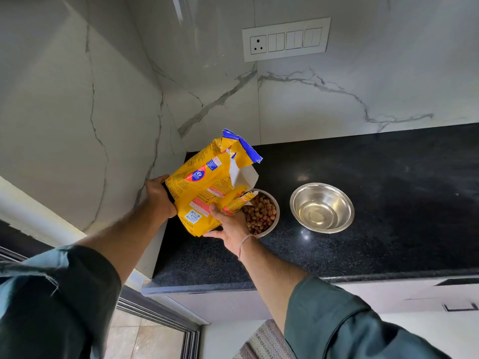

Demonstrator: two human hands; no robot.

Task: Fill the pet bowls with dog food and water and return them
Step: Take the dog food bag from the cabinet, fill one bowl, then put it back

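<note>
We have the yellow dog food bag [207, 182] held in both hands above the black counter [363, 216], tipped so its torn mouth leans toward 3 o'clock, right over the nearer of the 2 steel bowls. Our left hand [159, 200] is closed around the bag's base at about 9 o'clock of the bag, carrying the weight and setting the tilt. Our right hand [229, 226] grips the lower front edge at about 5 o'clock, thumb pressed on the printed face, close to the opening, which we judge is there to steer the flow and pinch it off.

The food bowl [272, 221] sits on the counter partly hidden behind the bag and our right hand, and it already holds a good layer of brown kibble [260, 213]. We cannot tell whether pellets are falling at this instant.

The second bowl [322, 207] stands at 3 o'clock of the food bowl, just beside it but apart. It looks to hold a shallow pool of clear water, though the shine makes that uncertain. Keeping the 2 bowls side by side lets us carry them off together.

The filling looks nearly done; righting the bag, setting it down and returning the bowls remain. A steep tilt risks kibble spilling past the rim.
</note>
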